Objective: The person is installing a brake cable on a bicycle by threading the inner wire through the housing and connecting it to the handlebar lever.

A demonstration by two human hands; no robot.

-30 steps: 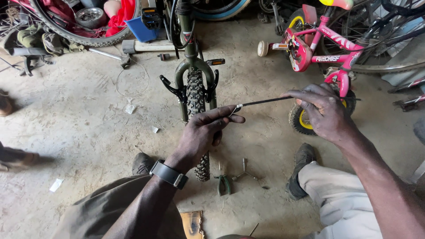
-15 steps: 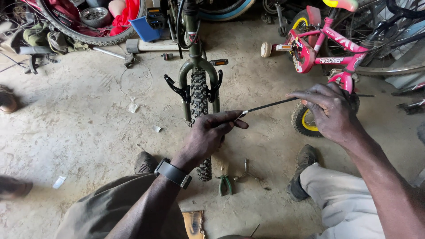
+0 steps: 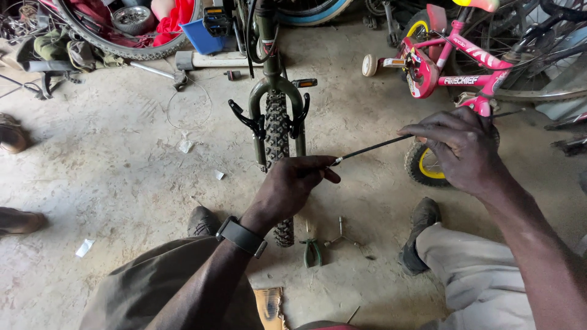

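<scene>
A thin black brake cable (image 3: 373, 147) stretches between my two hands. My left hand (image 3: 293, 186), with a dark watch on the wrist, pinches the cable's metal-tipped end. My right hand (image 3: 458, 150) grips the cable further along, to the right and slightly higher. Just beyond my left hand stands a dark green bicycle fork (image 3: 272, 101) with a knobby tyre (image 3: 276, 137) and open brake arms. My hands hover above the concrete floor, between my knees.
Green-handled pliers (image 3: 312, 250) and a three-way wrench (image 3: 343, 235) lie on the floor under my hands. A small pink bicycle (image 3: 452, 58) with training wheels stands at right. Wheels, a blue box (image 3: 202, 38) and clutter line the back. Another person's shoes (image 3: 12, 131) are at left.
Both hands have dropped slightly in view and the cable is held a little lower. The grip on the cable is the same.
</scene>
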